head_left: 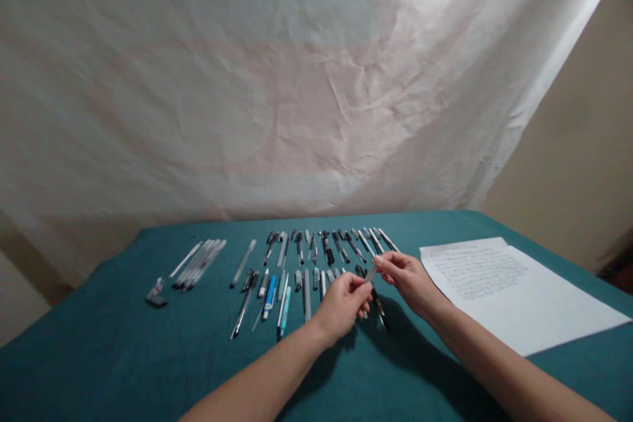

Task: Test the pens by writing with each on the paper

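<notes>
Both my hands meet over the middle of a teal-covered table. My left hand and my right hand each pinch an end of one small clear pen part, held just above the cloth. Under and behind them lie several pens and pen parts in rows, dark, clear and blue ones. A black pen lies on the cloth just below my right hand.
A bunch of clear pens and a small dark clip-like piece lie at the left. A white sheet with handwriting covers the table's right side. A creased white cloth hangs behind the table.
</notes>
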